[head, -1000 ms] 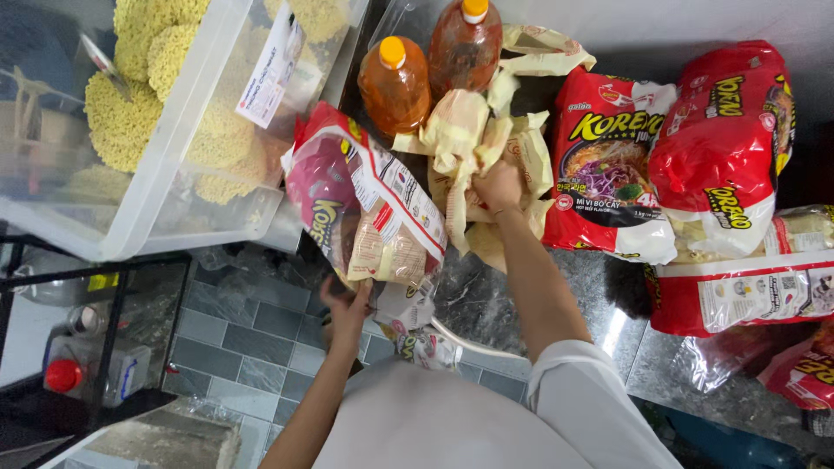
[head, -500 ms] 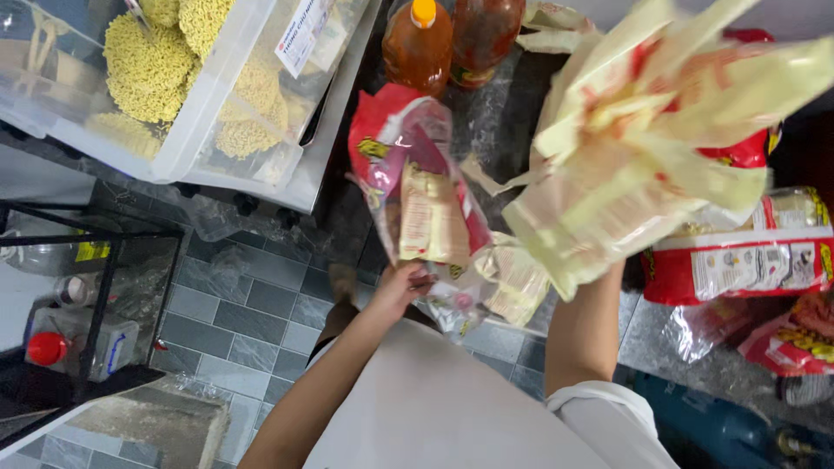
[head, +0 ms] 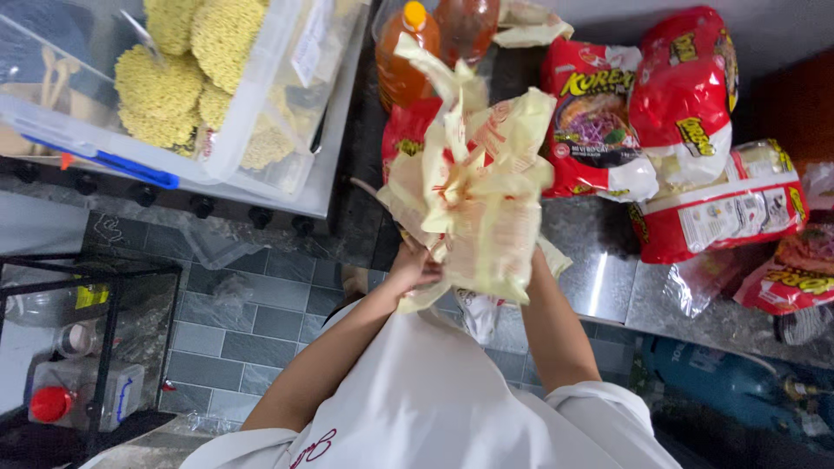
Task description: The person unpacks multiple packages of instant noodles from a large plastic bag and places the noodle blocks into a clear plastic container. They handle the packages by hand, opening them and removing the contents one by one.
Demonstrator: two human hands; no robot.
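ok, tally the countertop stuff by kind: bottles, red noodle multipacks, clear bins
Orange-liquid bottles: 2
Red noodle multipacks, whole ones in clear view: 3
Clear bins of noodle blocks: 1
Total: 6; further red packs are part-hidden.

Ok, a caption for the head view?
Both hands, left hand visible, hold a bunch of pale wrappers above a counter with red noodle packs.

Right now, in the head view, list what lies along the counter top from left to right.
Clear plastic bin of dried noodle blocks → orange bottle → bunch of pale yellow wrappers held up by the left hand → red noodle multipacks.
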